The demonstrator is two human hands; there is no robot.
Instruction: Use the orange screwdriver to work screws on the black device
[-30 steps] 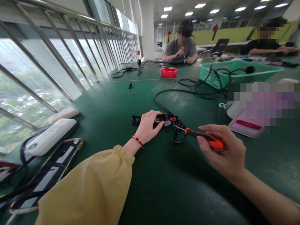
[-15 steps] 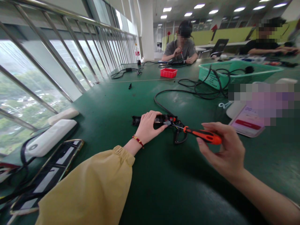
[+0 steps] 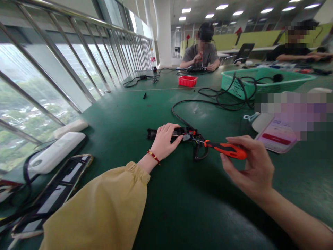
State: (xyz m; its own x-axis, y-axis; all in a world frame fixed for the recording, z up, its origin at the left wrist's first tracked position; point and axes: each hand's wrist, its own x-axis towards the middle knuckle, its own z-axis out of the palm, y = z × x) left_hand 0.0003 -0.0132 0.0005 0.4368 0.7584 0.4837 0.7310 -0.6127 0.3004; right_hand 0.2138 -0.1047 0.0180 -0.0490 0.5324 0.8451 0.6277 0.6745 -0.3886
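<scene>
A black corded device [image 3: 152, 134] lies on the green table, its right part opened up with coloured wires, a grey piece and red bits showing. My left hand [image 3: 163, 140] wraps over its middle and holds it down, thumb along the near side; the palm hides part of the body. In my right hand [image 3: 256, 165] is an orange and black screwdriver [image 3: 229, 150], its handle between thumb and fingers. The shaft points left, with its tip among the wires at the device's opened end. Whether the tip sits in a screw, I cannot tell.
Behind the device, its black cable [image 3: 191, 100] loops toward a green basket [image 3: 235, 86]. A small red tray [image 3: 187, 81] stands farther back. Phones [image 3: 278, 137] lie on the right; a white case [image 3: 58, 152] and a dark phone [image 3: 56, 194] on the left. Two people sit across.
My left thumb has drawn back slightly from the grey piece. The right hand and screwdriver have barely shifted.
</scene>
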